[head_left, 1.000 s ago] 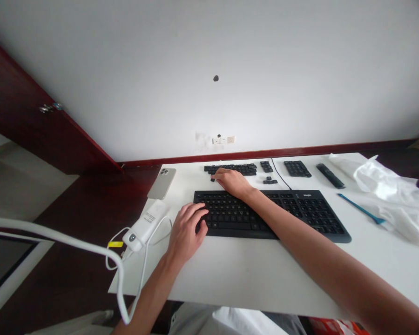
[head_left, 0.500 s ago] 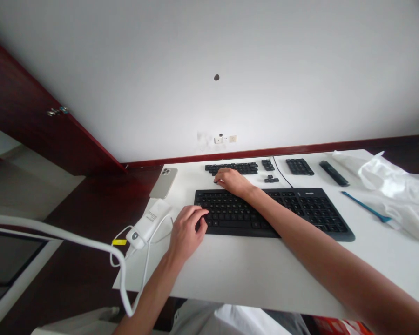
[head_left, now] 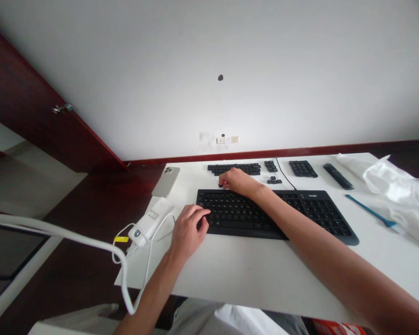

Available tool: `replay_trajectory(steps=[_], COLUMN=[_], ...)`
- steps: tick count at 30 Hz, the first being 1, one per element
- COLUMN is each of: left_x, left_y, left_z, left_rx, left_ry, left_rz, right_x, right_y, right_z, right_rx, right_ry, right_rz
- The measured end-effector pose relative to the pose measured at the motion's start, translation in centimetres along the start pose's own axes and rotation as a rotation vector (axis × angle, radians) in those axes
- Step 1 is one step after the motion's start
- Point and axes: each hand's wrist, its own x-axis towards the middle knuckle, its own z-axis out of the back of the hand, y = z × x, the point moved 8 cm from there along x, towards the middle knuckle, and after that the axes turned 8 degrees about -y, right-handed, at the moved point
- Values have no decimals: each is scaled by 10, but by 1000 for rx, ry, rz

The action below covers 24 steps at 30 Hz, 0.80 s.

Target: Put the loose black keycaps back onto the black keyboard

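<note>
- Our right hand point(head_left: 236, 180) reaches over the rear edge of the black keyboard point(head_left: 237, 224), its fingers drawn together on what looks like a small dark keycap point(head_left: 220, 186), partly hidden under them.
- Our left hand point(head_left: 188, 232) lies at the keyboard's left end, thumb and forefinger apart, fingertips over the keys' edge (we cannot tell how firmly they touch).
- The keyboard lies flat on the white table point(head_left: 237, 270), between us and the loose caps.
- Behind it we see the long rows of keycaps point(head_left: 233, 168), a small cluster point(head_left: 270, 166), a smaller group point(head_left: 274, 181) and a number-pad block point(head_left: 303, 168), all off the board.
- We judge the work partway: caps are sorted into groups and one seems to be in our fingers, while those groups lie apart from the board. Which keyboard positions are bare, we cannot tell.
- To our right rest a blue tool point(head_left: 370, 211) and a dark, long object point(head_left: 338, 176), both untouched.
</note>
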Motion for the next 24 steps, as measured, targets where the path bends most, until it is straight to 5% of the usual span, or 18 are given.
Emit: replay_trajectory(steps=[10,14,18,24], left_x=[0,0,3,32], left_y=[4,27,56,81], left_z=[2,4,-4,-22], left_rx=[-8,-77,-170,-400], left_ry=[-16,-102,-138,-221], left_rz=[25,165,364,529], right_x=[0,4,3,-8], right_y=[6,-9,-15,-3], right_z=[0,5,5,20], right_rx=[101,463,1000,1280], right_ry=[-43,-135,38,216], right_rz=[-7,-115,-203,-230])
